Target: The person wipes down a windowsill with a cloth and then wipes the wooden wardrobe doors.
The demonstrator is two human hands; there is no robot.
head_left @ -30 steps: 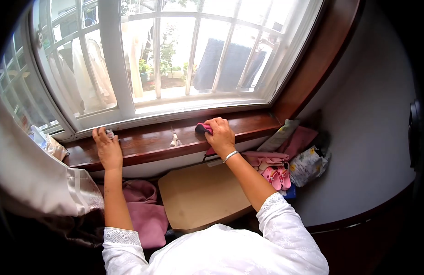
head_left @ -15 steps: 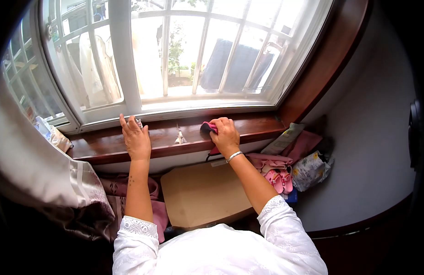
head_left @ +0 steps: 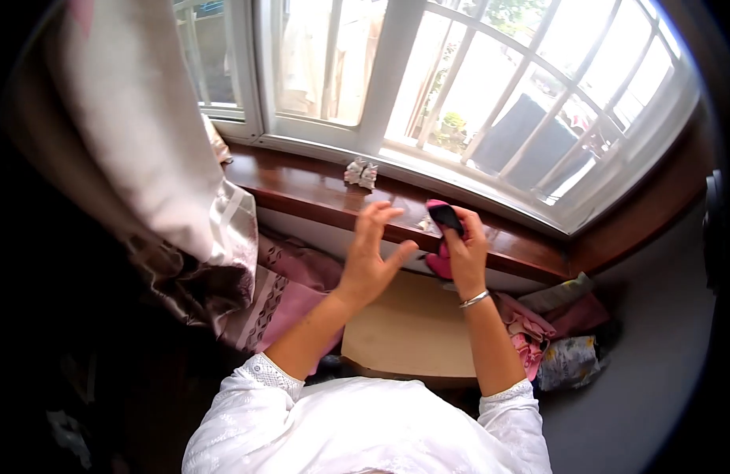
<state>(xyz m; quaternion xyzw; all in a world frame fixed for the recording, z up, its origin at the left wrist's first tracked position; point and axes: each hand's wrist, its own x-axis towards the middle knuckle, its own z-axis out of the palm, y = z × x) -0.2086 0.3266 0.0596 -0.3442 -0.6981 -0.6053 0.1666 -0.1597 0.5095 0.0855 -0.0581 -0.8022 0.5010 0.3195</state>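
Gripping one pink-black cloth (head_left: 445, 215) at the sill's (head_left: 290, 178) edge, right hand (head_left: 468, 249) curled; left hand (head_left: 368, 265) half open, empty, blocking some sill. Two whitish figurines (head_left: 360, 173) on sill, one cardboard box (head_left: 412, 336) below.

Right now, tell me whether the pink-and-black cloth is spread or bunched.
Bunched: the cloth is gathered in the right hand, with a pink part hanging down.

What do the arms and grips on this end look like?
The left sleeve and right sleeve are white, with decorative textured cuffs around elbow level. The left grip and right grip are bare, ungloved human hands. A silver-coloured bracelet circles the right wrist; none shows on the left.
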